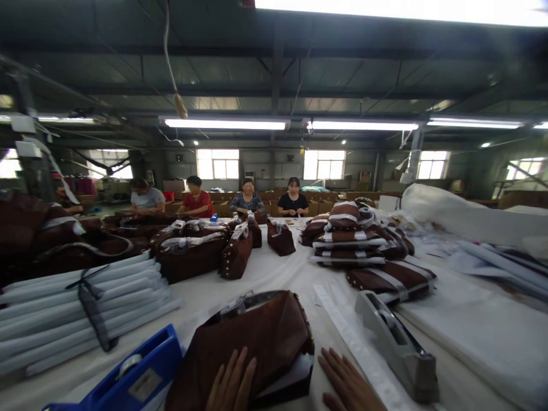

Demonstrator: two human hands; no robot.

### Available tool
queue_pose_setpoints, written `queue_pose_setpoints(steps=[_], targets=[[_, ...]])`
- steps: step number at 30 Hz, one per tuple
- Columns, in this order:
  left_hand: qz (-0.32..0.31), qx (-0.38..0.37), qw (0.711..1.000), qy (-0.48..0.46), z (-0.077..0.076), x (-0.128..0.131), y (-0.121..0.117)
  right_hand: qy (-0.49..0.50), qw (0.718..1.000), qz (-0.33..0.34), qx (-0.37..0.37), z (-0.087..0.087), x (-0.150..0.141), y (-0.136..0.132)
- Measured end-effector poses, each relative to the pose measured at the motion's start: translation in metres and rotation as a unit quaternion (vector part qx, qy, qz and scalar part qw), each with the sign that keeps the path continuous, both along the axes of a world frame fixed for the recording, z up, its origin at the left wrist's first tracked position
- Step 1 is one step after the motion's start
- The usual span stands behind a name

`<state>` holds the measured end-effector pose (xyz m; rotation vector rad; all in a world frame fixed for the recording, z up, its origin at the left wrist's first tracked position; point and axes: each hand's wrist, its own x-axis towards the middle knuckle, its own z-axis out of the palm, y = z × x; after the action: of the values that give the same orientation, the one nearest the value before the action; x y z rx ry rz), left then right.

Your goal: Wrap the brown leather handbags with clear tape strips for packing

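Observation:
A brown handbag (pixel 257 337) with gold studs along its edge lies on the white-covered table right in front of me. My left hand (pixel 233 379) rests flat on the bag's near side, fingers stretched out. To the right of the bag, my right hand (pixel 346 379) is spread palm down over the table, holding nothing. White material shows at the bag's lower right, partly tucked against it. A blue tape dispenser (pixel 137 374) stands just left of the bag, and a grey tape dispenser (pixel 396 348) is right of my right hand.
A bundle of white rolls (pixel 128 291) tied with a black strap lies at left. Several brown bags (pixel 192 257) stand beyond it, and stacked wrapped bags (pixel 351 245) sit at right. White sheets (pixel 479 342) cover the right side. Several people work across the table.

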<state>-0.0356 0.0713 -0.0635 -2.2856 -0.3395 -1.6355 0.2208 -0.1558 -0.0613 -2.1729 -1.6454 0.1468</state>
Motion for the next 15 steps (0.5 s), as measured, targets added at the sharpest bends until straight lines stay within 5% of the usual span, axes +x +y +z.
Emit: queue_pose_setpoints(steps=[7,15], targets=[[0.002,-0.095,0.993,0.064,0.024,-0.016,-0.028,-0.006,0.999,-0.035,0.002,0.021,-0.003,0.008],[-0.011,-0.118,0.99,0.075,0.029,-0.016,-0.028,-0.037,0.999,-0.022,-0.032,0.012,-0.001,0.037]])
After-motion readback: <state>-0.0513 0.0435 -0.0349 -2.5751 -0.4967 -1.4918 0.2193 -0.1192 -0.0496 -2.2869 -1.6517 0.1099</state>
